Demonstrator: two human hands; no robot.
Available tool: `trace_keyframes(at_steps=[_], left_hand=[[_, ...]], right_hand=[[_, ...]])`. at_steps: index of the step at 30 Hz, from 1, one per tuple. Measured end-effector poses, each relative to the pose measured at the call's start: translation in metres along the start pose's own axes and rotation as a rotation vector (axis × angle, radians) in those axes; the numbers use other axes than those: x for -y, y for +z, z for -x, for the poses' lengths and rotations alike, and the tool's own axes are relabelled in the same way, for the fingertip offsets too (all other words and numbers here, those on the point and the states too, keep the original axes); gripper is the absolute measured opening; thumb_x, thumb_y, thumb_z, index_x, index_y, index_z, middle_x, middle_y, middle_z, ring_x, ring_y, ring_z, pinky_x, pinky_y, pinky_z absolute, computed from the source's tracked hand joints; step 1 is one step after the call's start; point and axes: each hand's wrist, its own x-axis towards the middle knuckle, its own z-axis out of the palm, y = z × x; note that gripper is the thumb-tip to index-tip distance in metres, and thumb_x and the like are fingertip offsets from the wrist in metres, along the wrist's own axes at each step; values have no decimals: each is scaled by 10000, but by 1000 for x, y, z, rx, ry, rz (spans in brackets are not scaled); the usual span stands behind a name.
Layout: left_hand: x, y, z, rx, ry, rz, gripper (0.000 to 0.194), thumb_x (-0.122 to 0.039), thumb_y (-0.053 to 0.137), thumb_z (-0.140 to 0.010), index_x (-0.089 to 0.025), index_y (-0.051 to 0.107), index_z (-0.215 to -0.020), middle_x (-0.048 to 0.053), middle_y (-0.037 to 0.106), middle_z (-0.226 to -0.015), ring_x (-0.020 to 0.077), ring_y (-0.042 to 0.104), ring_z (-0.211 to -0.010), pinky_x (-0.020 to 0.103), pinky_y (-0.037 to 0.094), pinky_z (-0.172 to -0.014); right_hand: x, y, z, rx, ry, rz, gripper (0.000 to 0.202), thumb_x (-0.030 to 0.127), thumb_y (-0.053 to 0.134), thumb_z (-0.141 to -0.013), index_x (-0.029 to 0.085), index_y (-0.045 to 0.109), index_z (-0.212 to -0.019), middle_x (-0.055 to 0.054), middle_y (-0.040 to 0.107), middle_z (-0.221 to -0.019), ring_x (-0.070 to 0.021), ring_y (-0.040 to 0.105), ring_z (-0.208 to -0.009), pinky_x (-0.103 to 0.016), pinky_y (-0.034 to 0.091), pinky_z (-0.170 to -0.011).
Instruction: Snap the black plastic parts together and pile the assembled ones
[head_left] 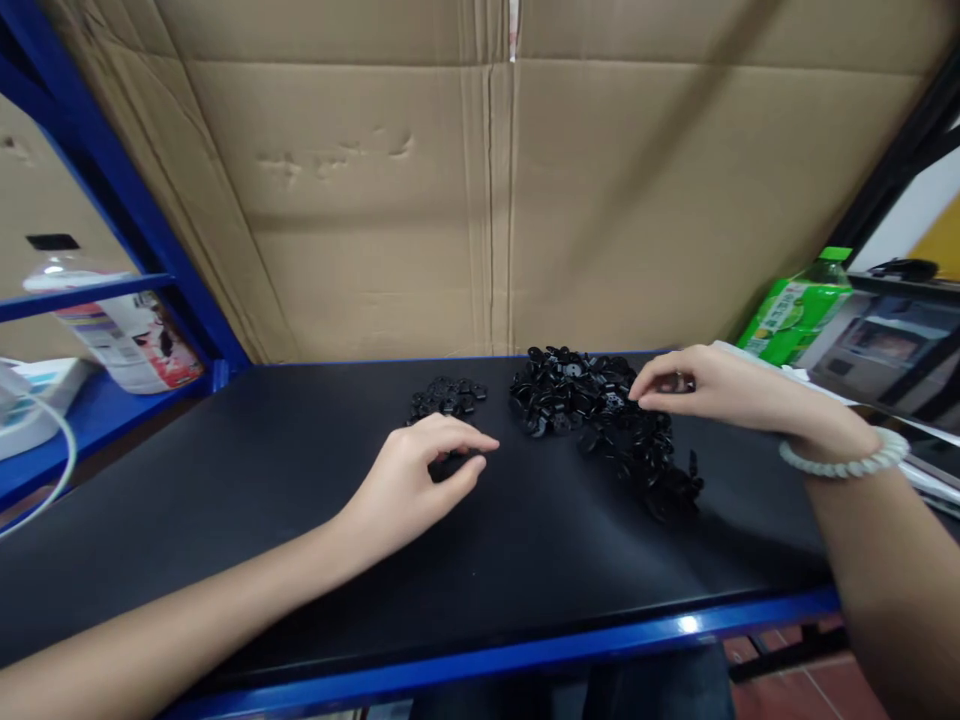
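Small black parts lie in a large pile (574, 395) right of the middle of the black tabletop (525, 560), spreading toward the front right. A smaller pile of black parts (448, 397) is left of it, partly hidden behind my left hand (420, 480). That hand is held over the table with thumb and forefinger apart and nothing visible between them. My right hand (697, 385), with a pale bead bracelet on its wrist, is at the right edge of the large pile. Its fingertips are close together; whatever they hold, if anything, is too small to make out.
Cardboard (375, 200) stands behind the table. A blue frame with a shelf holds a labelled bottle (124, 330) and a white device with a cable at left. A green-capped bottle (802, 310) stands at right, near papers and a black rack.
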Motion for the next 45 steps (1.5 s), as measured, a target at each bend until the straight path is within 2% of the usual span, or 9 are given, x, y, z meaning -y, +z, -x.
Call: trace_keyframes(at_steps=[8, 14, 18, 22, 27, 33, 36, 40, 45], left_hand=[[-13, 11, 9, 102, 52, 94, 226, -107, 567, -803, -194, 740, -920, 32, 734, -901, 156, 645, -787, 248, 481, -645], [-18, 10, 10, 106, 2, 160, 217, -100, 563, -797, -174, 739, -901, 39, 724, -891, 149, 636, -751, 253, 472, -640], [-21, 12, 12, 101, -129, 278, 204, -152, 581, -807, -172, 713, -961, 42, 709, -908, 140, 614, -713, 264, 481, -653], [-25, 17, 14, 123, -383, 593, 230, -254, 665, -780, -135, 638, -975, 55, 701, -864, 153, 633, -738, 276, 513, -697], [-28, 20, 16, 200, -616, 902, 252, -355, 659, -822, -105, 659, -857, 74, 712, -822, 140, 644, -715, 262, 507, -708], [-29, 18, 17, 146, -578, 1160, 158, -286, 686, -819, -128, 690, -803, 28, 661, -778, 139, 605, -817, 280, 473, -849], [-29, 19, 18, 107, -532, 1107, 180, -304, 656, -838, -136, 698, -788, 24, 652, -763, 137, 583, -792, 268, 469, -817], [-29, 18, 21, 39, -442, 803, 237, -304, 612, -858, -146, 691, -700, 2, 639, -671, 125, 557, -688, 222, 453, -692], [-33, 13, 20, 44, -329, 581, 290, -306, 552, -888, -143, 675, -681, 1, 634, -635, 135, 569, -653, 219, 449, -643]], right_hand=[[7, 32, -13, 166, -106, 50, 253, 357, 565, -855, 205, 701, -1003, -38, 705, -831, -180, 630, -721, -280, 457, -670], [9, 43, -16, 113, -114, 91, 116, 206, 573, -799, 188, 686, -821, -27, 678, -721, -174, 620, -659, -280, 448, -654], [34, 44, -8, -57, -113, -99, 69, 155, 589, -779, 191, 609, -835, -1, 647, -743, -142, 597, -656, -244, 463, -623], [79, 64, 6, -266, -220, -344, 178, 94, 620, -770, 178, 554, -912, -3, 615, -795, -130, 588, -700, -239, 497, -649], [102, 91, 20, -515, -552, -187, 188, -1, 574, -820, 115, 611, -963, -79, 640, -854, -169, 574, -811, -310, 511, -724], [105, 93, 24, -573, -763, 127, 99, 17, 584, -831, 42, 664, -884, -145, 679, -802, -234, 595, -809, -370, 549, -689], [111, 89, 25, -597, -850, 204, 183, 34, 504, -871, 44, 682, -832, -147, 689, -749, -241, 614, -766, -374, 560, -664], [116, 90, 26, -556, -858, 202, 236, 30, 443, -890, 63, 672, -838, -131, 680, -716, -231, 615, -751, -367, 557, -658], [115, 97, 28, -441, -589, -191, 124, 66, 577, -828, 150, 570, -919, -61, 629, -780, -173, 578, -735, -316, 522, -657]])
